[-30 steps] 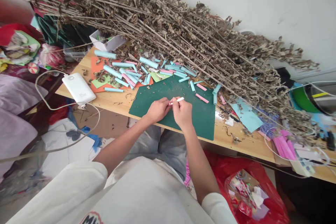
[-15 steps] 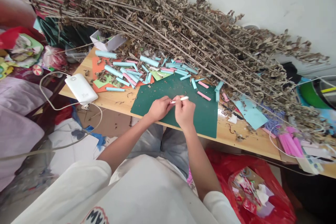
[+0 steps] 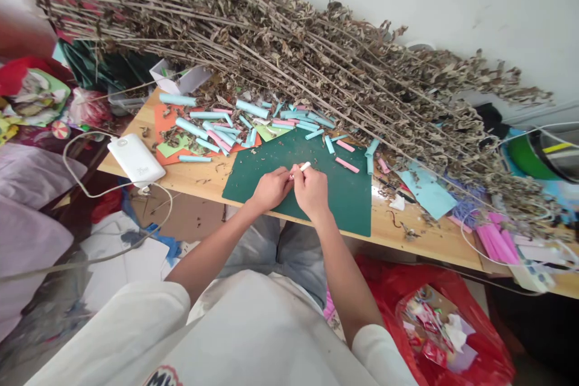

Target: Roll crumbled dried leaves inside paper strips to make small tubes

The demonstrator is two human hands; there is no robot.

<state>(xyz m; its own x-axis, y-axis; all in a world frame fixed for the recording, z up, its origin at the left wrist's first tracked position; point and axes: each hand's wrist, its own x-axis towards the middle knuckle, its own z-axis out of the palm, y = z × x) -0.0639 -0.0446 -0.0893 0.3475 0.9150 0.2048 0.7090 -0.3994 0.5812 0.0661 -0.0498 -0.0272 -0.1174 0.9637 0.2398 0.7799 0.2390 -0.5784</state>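
Note:
Both my hands meet over a dark green cutting mat (image 3: 341, 202) at the table's front edge. Between the closed fingers of my right hand (image 3: 312, 192) is a slim white stick (image 3: 306, 165), its end poking out up and to the right. My left hand (image 3: 270, 188) is closed against the stick's other end, fingertips touching the right hand's; a little pink shows there, but what it pinches is mostly hidden. Pink paper rolls (image 3: 347, 164) and light blue paper rolls (image 3: 329, 145) lie on the mat's far part.
Dried leafy stalks (image 3: 280, 42) spread across the table's back. More blue rolls (image 3: 192, 128) lie on orange paper (image 3: 168, 155) at left, near a white power bank (image 3: 137, 160) with a cable. Blue paper (image 3: 427, 190) lies right; a red bag (image 3: 479, 313) of scraps stands below.
My right hand has shifted slightly left, closer to the left hand, and less of the white stick sticks out. The whole view has moved slightly.

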